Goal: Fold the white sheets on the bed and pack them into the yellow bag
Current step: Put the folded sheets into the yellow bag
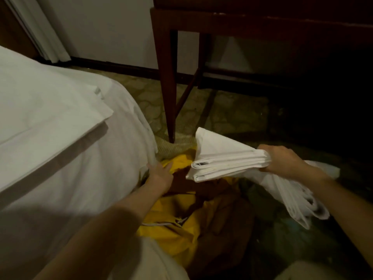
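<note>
A yellow bag [171,225] lies crumpled on the floor beside the bed, its mouth dark and open. My right hand [282,160] grips a folded stack of white sheets [222,158] in its middle and holds it above the bag; the stack's loose ends droop down to the right. My left hand [159,174] is at the bag's near rim, against the bed's hanging cover, and its fingers curl over the yellow fabric. Another folded white sheet [50,110] lies flat on the bed [84,178] at the left.
A dark wooden table stands ahead, one leg [168,87] reaching the floor just behind the bag. Patterned carpet [222,110] covers the floor. The wall and dark skirting run along the back. The right side is in deep shadow.
</note>
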Tool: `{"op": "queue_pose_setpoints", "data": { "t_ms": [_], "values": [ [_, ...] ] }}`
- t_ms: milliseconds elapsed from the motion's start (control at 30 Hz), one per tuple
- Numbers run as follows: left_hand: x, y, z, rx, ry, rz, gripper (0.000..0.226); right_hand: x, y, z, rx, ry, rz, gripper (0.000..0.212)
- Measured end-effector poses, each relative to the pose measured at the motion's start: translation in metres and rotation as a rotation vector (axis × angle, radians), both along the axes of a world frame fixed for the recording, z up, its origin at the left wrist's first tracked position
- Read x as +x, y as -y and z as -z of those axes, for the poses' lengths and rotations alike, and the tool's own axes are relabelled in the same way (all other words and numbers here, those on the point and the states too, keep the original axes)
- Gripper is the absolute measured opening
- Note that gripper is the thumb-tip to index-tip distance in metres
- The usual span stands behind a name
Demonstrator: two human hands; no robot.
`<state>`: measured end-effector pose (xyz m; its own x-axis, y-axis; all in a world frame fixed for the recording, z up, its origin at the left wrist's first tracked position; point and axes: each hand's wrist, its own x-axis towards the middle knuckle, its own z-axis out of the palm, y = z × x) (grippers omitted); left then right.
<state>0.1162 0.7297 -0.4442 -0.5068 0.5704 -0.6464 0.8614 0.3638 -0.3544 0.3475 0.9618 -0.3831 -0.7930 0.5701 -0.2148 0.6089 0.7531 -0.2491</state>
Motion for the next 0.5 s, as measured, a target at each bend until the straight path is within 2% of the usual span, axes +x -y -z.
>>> {"op": "queue_pose_setpoints", "data": {
  "t_ms": [100,167,233,333,433,500],
  "values": [
    [-0.016,0.006,0.02,0.039,-0.09,0.016,0.055,0.01,-0.006,0.019,-0.026,0.08,-0.034,0.036],
    [-0.024,0.011,0.024,0.174,-0.081,-0.064,0.065,0.01,-0.006,0.032,-0.03,0.122,-0.071,0.043],
    [-0.033,0.016,0.025,0.325,-0.002,-0.159,0.077,0.002,-0.002,0.044,-0.001,0.175,-0.116,0.046],
    [-0.048,0.022,0.027,0.449,0.105,-0.193,0.083,-0.028,0.009,0.065,0.008,0.221,-0.176,0.05],
    [-0.056,0.027,0.025,0.551,0.192,-0.17,0.081,-0.073,0.029,0.085,-0.049,0.179,-0.239,0.031],
    [-0.06,0.033,0.028,0.628,0.3,-0.171,0.078,-0.109,0.048,0.097,-0.016,0.153,-0.3,0.033]
  ]
}}
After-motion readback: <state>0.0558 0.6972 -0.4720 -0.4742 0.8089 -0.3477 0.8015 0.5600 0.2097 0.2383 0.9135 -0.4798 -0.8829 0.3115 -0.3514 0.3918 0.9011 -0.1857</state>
